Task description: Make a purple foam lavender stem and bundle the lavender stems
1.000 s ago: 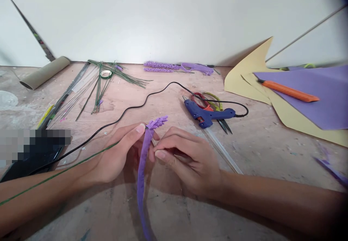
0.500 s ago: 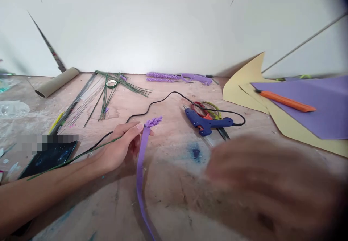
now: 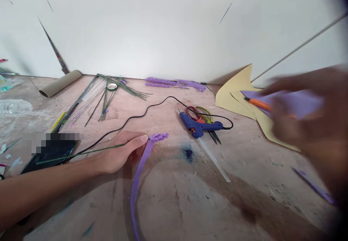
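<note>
My left hand [image 3: 122, 155] pinches a green-wrapped wire stem [image 3: 92, 151] between thumb and fingers. At the stem's tip sits a small purple paper flower spike [image 3: 160, 137], and a long purple paper strip [image 3: 136, 181] hangs from it toward me. Over on the right, my right hand [image 3: 296, 103] is blurred by motion. Its thumb and fingers look spread apart above a purple paper sheet [image 3: 304, 99] and an orange cutter knife [image 3: 258, 104]; no contact with either can be made out.
A blue glue gun [image 3: 199, 125] with a clear glue stick lies over scissors [image 3: 216, 137]. Its black cord [image 3: 149, 107] runs left. Green stems [image 3: 107, 103], a tape roll [image 3: 112, 87], purple flower spikes [image 3: 160, 82], a cardboard tube [image 3: 60, 84], a phone [image 3: 58, 150] and yellow paper [image 3: 236, 96] lie around.
My right hand has swung up and right from the near right side to the papers and cutter. The view has shifted a little; my left hand still pinches the stem.
</note>
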`<state>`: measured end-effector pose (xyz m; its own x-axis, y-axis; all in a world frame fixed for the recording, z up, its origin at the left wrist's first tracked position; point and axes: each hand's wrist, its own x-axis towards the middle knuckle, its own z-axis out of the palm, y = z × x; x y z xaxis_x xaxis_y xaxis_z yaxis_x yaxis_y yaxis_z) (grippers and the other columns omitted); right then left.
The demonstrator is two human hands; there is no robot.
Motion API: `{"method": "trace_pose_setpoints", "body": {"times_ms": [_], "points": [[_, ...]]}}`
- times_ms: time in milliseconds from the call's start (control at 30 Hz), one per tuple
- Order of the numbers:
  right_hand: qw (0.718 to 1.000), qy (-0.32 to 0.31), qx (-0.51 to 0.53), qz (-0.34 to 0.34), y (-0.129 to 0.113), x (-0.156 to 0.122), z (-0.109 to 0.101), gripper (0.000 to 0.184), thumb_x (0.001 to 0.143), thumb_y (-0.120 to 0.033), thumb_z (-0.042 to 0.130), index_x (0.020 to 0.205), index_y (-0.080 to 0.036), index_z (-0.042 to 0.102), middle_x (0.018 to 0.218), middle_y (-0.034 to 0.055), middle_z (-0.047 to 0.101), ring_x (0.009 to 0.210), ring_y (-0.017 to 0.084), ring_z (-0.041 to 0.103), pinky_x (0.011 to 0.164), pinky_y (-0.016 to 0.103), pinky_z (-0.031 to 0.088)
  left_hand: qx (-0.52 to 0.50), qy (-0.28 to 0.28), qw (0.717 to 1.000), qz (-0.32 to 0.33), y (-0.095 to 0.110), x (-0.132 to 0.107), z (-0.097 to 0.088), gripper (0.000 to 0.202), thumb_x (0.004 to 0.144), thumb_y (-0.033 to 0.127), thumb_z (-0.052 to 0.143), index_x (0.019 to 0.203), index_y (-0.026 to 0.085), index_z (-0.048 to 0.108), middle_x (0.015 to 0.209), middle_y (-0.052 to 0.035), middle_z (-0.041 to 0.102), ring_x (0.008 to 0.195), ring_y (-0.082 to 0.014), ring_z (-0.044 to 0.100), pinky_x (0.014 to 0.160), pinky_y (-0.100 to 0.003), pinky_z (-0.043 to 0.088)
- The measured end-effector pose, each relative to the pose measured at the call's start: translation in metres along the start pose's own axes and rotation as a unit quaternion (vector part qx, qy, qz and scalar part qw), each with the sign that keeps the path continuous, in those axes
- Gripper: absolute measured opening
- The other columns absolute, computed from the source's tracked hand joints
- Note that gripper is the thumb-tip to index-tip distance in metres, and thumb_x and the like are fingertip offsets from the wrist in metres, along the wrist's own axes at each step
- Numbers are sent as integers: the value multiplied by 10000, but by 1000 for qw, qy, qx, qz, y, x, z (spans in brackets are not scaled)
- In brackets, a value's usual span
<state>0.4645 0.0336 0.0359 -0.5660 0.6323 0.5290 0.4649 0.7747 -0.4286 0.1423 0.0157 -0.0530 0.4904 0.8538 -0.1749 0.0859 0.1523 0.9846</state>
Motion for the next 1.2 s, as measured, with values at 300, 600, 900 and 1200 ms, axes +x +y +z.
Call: {"method": "trace_pose_setpoints", "body": {"times_ms": [300, 600, 900, 1200], "points": [[995, -85, -2, -52, -42, 13, 108, 182, 1036, -195, 500, 1181, -162, 604, 948, 62, 759, 836, 177, 705, 754, 315, 547, 83, -70, 991, 80, 9, -8, -9, 433, 973, 487, 524, 683, 169, 569, 657, 6, 483, 652, -151, 455, 620, -279, 344], [998, -63, 15, -6, -41, 5, 113, 95, 1014, -237, 552, 981, -186, 624, 706, -8, 679, 607, 127, 598, 586, 257, 436, 91, -108, 989, 50, 15, -11, -6, 288, 895, 417, 662, 776, 172, 569, 697, 30, 440, 639, -117, 387, 563, -247, 278], [1000, 7, -9, 2, -44, 2, 121, 43, 971, -168, 609, 962, -208, 597, 778, -5, 714, 630, 129, 620, 579, 261, 452, -69, -114, 991, -28, 8, -14, 4, 276, 920, 362, 662, 748, 184, 539, 580, 69, 410, 494, -70, 316, 466, -213, 245], [999, -17, -5, -30, -41, 0, 126, 92, 945, -134, 600, 976, -209, 555, 708, -26, 675, 590, 131, 585, 594, 290, 439, 131, -78, 983, 102, 10, -10, -1, 297, 969, 345, 549, 724, 179, 527, 656, 44, 401, 617, -105, 358, 550, -240, 280]]}}
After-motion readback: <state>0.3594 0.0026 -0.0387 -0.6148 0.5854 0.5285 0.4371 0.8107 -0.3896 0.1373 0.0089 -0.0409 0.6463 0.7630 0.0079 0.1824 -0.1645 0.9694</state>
